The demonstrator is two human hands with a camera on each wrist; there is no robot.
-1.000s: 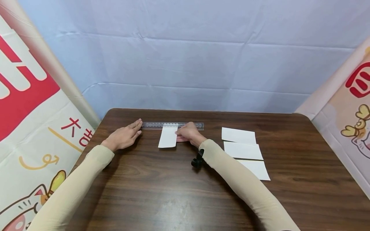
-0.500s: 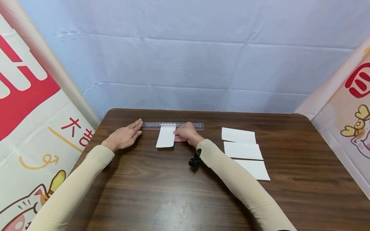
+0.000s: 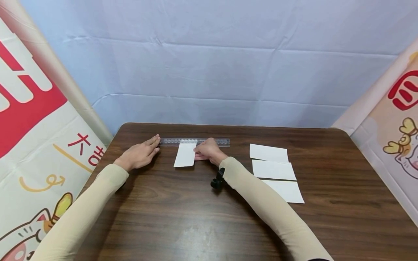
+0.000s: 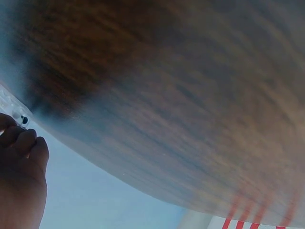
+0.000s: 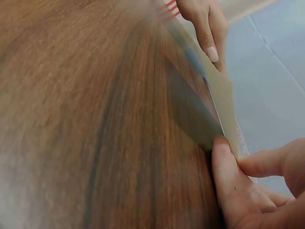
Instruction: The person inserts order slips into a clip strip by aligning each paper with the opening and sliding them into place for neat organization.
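Observation:
A clear plastic ruler (image 3: 215, 143) with a row of round holes lies crosswise near the table's far edge. My left hand (image 3: 139, 155), fingers extended, rests on its left end; in the left wrist view the fingers (image 4: 26, 143) overlap that end. A white paper card (image 3: 185, 155) lies with its far end over the ruler and its near end towards me. My right hand (image 3: 209, 150) pinches the card's right edge between thumb and fingers. The right wrist view shows the card (image 5: 221, 95) edge-on, with the right fingertips (image 5: 223, 148) under it and the thumb above.
To the right, three white paper cards (image 3: 274, 169) lie in a column on the brown wooden table (image 3: 183, 217). A black wrist camera (image 3: 217, 183) hangs by the right cuff. A pale cloth (image 3: 209, 72) hangs behind the table, with printed banners on both sides.
My right hand has slid the paper card a little to the left along the ruler. The left hand and the ruler have stayed in place.

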